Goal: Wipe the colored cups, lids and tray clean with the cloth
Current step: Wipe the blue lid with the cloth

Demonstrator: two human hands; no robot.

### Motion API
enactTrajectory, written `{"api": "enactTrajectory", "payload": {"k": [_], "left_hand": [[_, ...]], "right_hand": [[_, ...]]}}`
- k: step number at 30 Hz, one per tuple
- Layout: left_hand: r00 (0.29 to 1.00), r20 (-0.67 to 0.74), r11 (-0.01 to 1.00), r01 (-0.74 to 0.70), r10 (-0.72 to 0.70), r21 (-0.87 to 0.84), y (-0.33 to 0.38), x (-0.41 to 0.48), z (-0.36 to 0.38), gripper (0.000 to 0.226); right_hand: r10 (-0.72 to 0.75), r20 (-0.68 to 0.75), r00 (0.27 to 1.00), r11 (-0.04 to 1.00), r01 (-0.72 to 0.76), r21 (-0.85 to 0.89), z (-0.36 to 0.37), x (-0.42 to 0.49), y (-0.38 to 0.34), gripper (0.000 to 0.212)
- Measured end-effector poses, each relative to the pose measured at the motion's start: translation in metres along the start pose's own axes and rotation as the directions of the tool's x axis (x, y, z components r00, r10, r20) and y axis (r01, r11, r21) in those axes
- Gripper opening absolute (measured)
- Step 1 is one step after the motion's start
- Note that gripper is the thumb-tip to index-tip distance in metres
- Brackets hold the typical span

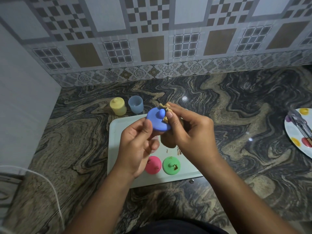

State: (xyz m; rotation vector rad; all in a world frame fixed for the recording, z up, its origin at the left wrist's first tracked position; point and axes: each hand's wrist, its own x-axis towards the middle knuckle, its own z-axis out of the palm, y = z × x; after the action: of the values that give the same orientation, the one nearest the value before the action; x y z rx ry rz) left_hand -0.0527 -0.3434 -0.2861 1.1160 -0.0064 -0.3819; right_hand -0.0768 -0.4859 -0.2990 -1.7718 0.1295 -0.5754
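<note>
My left hand (136, 146) pinches a blue lid (157, 121) by its lower edge, holding it up over the white tray (114, 132). My right hand (189, 130) grips a tan cloth (166, 114) and presses it against the lid's right rim; more cloth hangs below the hand. On the tray's near side lie a pink lid (152, 164) and a green lid (171, 165), both with brown specks. Brown smears mark the tray near them. A yellow cup (117, 106) with its lid on and an open blue cup (135, 104) stand on the counter behind the tray.
A white plate with colored dots (293, 141) carrying metal tongs (298, 123) sits at the right edge. A white cable (50, 186) runs along the left. The tiled wall rises behind the marbled counter, and a pale wall closes the left side.
</note>
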Motion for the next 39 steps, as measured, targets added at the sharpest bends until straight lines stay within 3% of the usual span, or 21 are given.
{"api": "enactTrajectory", "payload": {"k": [4,7,9,12,18,32,36,39], "left_hand": [[0.998,-0.059,0.999,0.038,-0.039,-0.019,0.004,0.004,0.003,0.031],[0.995,-0.072,0.997,0.071,-0.073,-0.03,0.005,0.002,0.002,0.03],[0.995,-0.067,0.996,0.071,-0.074,-0.044,0.006,0.001,0.001,0.029],[0.996,-0.061,0.997,0.066,-0.068,-0.025,0.007,-0.001,0.001,0.029],[0.994,-0.096,0.997,0.047,-0.054,-0.065,0.008,0.0,0.002,0.029],[0.991,-0.128,0.999,0.021,-0.027,-0.047,0.005,-0.004,0.007,0.014],[0.992,-0.125,0.999,0.01,-0.014,-0.031,0.007,-0.004,0.007,0.016],[0.991,-0.137,0.999,0.001,-0.007,-0.049,0.007,-0.003,0.005,0.016]], "right_hand": [[0.103,-0.016,0.995,0.991,-0.101,0.091,0.003,-0.002,-0.005,0.012],[0.136,0.061,0.989,0.985,-0.141,0.095,-0.001,-0.002,-0.004,0.025],[0.124,0.109,0.986,0.987,-0.134,0.093,-0.004,-0.002,-0.005,0.03],[0.08,0.089,0.993,0.993,-0.087,0.076,-0.007,0.005,-0.004,0.016],[0.098,0.15,0.984,0.986,-0.116,0.118,-0.006,0.004,-0.01,0.012],[0.234,0.048,0.971,0.97,-0.237,0.048,-0.005,0.018,-0.013,0.004],[0.226,0.073,0.971,0.972,-0.23,0.047,-0.003,0.017,-0.02,0.006],[0.182,0.181,0.966,0.981,-0.19,0.027,-0.009,0.016,-0.024,0.015]]}}
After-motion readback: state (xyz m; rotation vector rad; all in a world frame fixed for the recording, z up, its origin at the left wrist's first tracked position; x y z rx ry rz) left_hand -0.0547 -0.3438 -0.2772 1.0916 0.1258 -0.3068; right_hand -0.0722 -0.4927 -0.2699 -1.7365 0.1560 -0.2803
